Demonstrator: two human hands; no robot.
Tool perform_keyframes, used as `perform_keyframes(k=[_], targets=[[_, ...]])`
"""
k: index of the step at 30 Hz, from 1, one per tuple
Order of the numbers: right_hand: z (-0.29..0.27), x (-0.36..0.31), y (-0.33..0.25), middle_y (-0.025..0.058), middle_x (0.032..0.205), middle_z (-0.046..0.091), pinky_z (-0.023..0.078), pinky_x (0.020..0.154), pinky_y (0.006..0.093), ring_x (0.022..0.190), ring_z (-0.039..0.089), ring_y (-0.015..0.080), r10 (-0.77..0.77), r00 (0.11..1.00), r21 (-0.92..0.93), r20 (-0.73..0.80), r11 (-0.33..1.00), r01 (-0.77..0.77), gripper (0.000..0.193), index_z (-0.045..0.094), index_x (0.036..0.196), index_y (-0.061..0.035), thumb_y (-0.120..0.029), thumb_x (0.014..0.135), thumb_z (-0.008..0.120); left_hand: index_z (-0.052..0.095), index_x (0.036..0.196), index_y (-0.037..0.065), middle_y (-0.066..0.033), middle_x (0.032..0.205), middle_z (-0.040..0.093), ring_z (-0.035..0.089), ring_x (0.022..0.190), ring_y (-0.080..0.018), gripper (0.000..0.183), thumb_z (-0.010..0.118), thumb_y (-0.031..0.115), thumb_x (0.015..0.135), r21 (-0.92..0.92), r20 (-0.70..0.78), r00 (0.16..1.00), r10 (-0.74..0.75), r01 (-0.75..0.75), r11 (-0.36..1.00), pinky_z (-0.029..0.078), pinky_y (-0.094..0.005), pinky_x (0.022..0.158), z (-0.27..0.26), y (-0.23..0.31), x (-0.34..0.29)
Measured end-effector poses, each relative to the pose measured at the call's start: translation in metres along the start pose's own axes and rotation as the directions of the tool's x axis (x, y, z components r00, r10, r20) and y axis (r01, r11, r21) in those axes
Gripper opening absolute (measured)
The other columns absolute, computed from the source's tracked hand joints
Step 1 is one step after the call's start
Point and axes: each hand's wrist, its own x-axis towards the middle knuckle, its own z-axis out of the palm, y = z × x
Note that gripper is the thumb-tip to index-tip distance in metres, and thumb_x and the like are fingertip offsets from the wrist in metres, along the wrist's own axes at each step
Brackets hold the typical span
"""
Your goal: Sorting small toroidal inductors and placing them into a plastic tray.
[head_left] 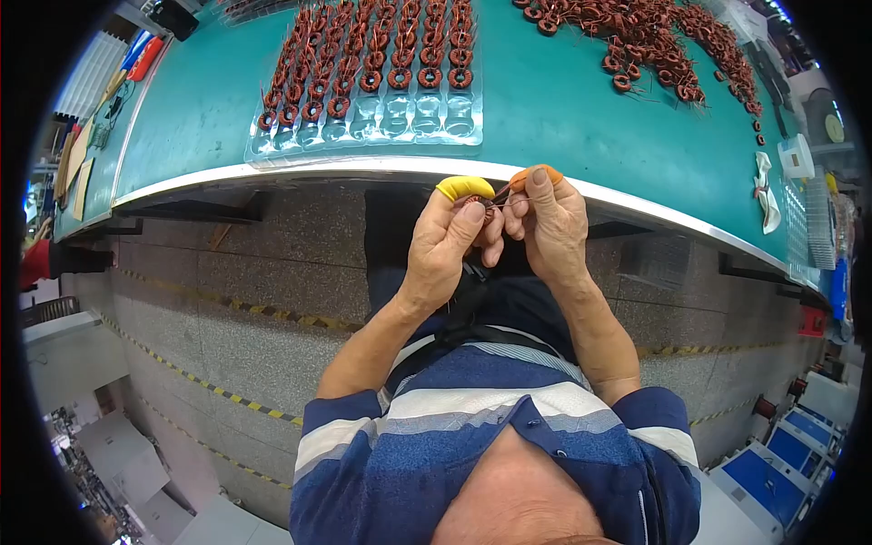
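Just in front of the bench edge, my left hand is closed on a small ring coil wound with copper wire. Its index finger wears a yellow finger cover. Close against it, my right hand pinches a thin wire lead of that coil. An orange cover wraps the right index finger. A dark sliver shows between the two hands, too small to make out. My fingers partly hide the coil.
A clear plastic tray on the green bench holds rows of similar coils, with several bare pockets in front. Loose coils lie heaped at the far right. A white cloth and a white tub stand near the right end.
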Motion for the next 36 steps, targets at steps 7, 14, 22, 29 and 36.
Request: perform_keyframes(k=[7, 14, 22, 29, 36], targets=[[0.014, -0.010, -0.010, 0.0057, 0.073, 0.062, 0.043, 0.050, 0.0199, 0.057, 0.058, 0.0096, -0.261, 0.963, -0.381, -0.066, 0.899, 0.218, 0.037, 0.055, 0.113, -0.0002, -0.029, 0.091, 0.063, 0.039, 0.124, 0.000, -0.0063, 0.085, 0.052, 0.051, 0.066, -0.0109, 0.029, 0.046, 0.014, 0.099, 0.081, -0.006, 0.995, 0.100, -0.099, 0.992, 0.044, -0.0218, 0.060, -0.001, -0.003, 0.001], [0.028, -0.010, -0.017, 0.0036, 0.081, 0.067, 0.046, 0.057, 0.0177, 0.067, 0.062, 0.0076, -0.278, 0.960, -0.548, 0.015, 0.801, 0.240, 0.021, 0.064, 0.107, -0.0006, -0.010, 0.088, 0.066, 0.047, 0.117, -0.003, -0.0043, 0.079, 0.058, 0.054, 0.064, -0.0094, 0.027, 0.052, 0.014, 0.097, 0.544, -0.049, 0.986, 0.160, -0.108, 0.832, 0.044, -0.0233, 0.056, 0.000, 0.005, -0.002], [0.067, 0.046, -0.047, 0.0045, 0.075, 0.066, 0.045, 0.055, 0.0207, 0.062, 0.060, 0.0084, -0.334, 0.926, -0.713, 0.175, 0.606, 0.353, 0.014, 0.065, 0.098, 0.0017, -0.007, 0.088, 0.063, 0.030, 0.133, 0.000, -0.0131, 0.099, 0.058, 0.057, 0.075, -0.0124, 0.043, 0.051, 0.013, 0.097, 0.364, -0.143, 0.938, 0.317, -0.248, 0.898, 0.049, -0.0234, 0.069, -0.025, 0.022, -0.008], [0.105, 0.144, -0.016, 0.0035, 0.074, 0.066, 0.046, 0.051, 0.0212, 0.058, 0.057, 0.0074, -0.241, 0.806, -0.742, 0.540, 0.316, 0.592, 0.016, 0.067, 0.101, -0.0024, -0.012, 0.089, 0.063, 0.042, 0.123, -0.003, -0.0076, 0.087, 0.060, 0.057, 0.068, -0.0096, 0.032, 0.050, 0.012, 0.097, 0.458, -0.184, 0.966, 0.182, -0.079, 0.886, 0.047, -0.0208, 0.062, -0.031, 0.013, -0.022], [0.095, 0.154, -0.018, 0.0159, 0.069, 0.062, 0.051, 0.060, 0.0357, 0.067, 0.066, 0.0246, -0.219, 0.745, -0.754, 0.631, 0.052, 0.654, 0.031, 0.061, 0.101, 0.0063, -0.022, 0.088, 0.063, 0.048, 0.120, -0.002, -0.0077, 0.087, 0.061, 0.056, 0.067, -0.0091, 0.026, 0.049, 0.008, 0.096, 0.498, -0.165, 0.975, 0.150, -0.050, 0.866, 0.048, -0.0212, 0.062, -0.032, 0.010, -0.020]])
